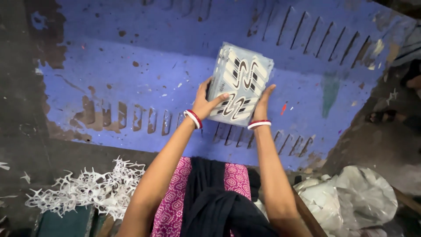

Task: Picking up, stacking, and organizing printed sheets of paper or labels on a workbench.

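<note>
Both hands, left (pixel 205 104) and right (pixel 263 105), clamp the sides of a stack of printed sheets (pixel 240 83), held edge-down over the blue crate (pixel 131 79), seemingly to square its edges.

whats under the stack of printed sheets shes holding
Under the stack of printed sheets lies the blue slotted surface, stained and paint-flecked. Both hands, left hand and right hand, grip its sides. The patch directly beneath is hidden.
</note>
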